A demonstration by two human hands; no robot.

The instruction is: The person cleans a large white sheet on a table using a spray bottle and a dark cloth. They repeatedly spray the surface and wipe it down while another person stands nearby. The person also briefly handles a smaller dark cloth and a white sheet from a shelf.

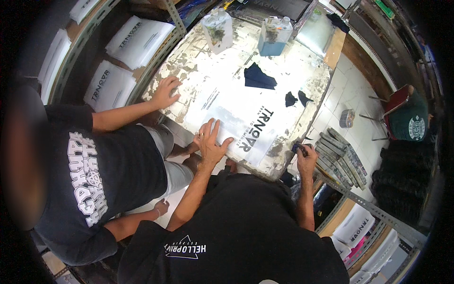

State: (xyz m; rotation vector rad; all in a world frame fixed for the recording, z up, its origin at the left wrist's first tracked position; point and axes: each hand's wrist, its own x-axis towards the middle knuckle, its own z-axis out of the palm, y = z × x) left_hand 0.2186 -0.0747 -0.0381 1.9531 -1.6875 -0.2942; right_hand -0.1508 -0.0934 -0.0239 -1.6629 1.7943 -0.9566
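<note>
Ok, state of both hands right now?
Left hand: open, resting on the white printed plastic bag.
Right hand: closed on a small dark item, possibly cloth; can't tell exactly.

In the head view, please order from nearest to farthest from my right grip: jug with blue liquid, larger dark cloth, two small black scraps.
From the right grip:
1. Two small black scraps, right side of the table.
2. Larger dark cloth, up-left of the scraps.
3. Jug with blue liquid, beyond the cloth.
</note>
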